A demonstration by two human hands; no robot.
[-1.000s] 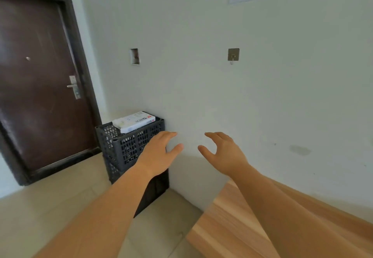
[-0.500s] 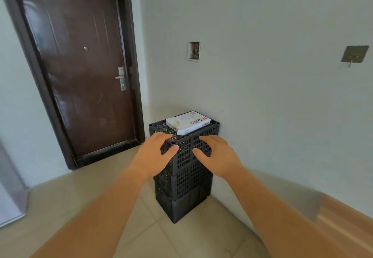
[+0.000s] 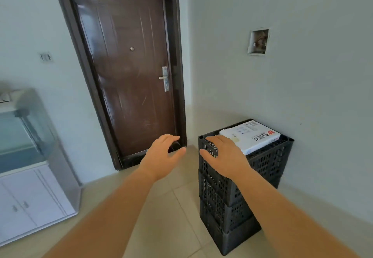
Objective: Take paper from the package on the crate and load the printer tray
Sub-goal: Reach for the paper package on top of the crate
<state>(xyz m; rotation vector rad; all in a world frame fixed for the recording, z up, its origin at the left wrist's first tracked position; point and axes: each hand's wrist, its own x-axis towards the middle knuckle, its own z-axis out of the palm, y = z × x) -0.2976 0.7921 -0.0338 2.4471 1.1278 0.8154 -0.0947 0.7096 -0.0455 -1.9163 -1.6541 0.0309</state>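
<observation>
- Both forearms bare, extended forward from the lower frame edge, roughly parallel.
- Left hand (image 3: pixel 162 156): palm down, fingers spread and slightly curled, thumb out toward the other hand; nothing held.
- Right hand (image 3: pixel 224 157): palm down, fingers loosely spread, thumb pointing inward; nothing held.
- Hands apart, not touching.

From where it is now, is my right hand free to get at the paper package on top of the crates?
Probably yes. The right hand is open and empty, level with the near rim of the top crate, and the paper package lies uncovered just beyond its fingertips, with nothing on top or between them.
</observation>
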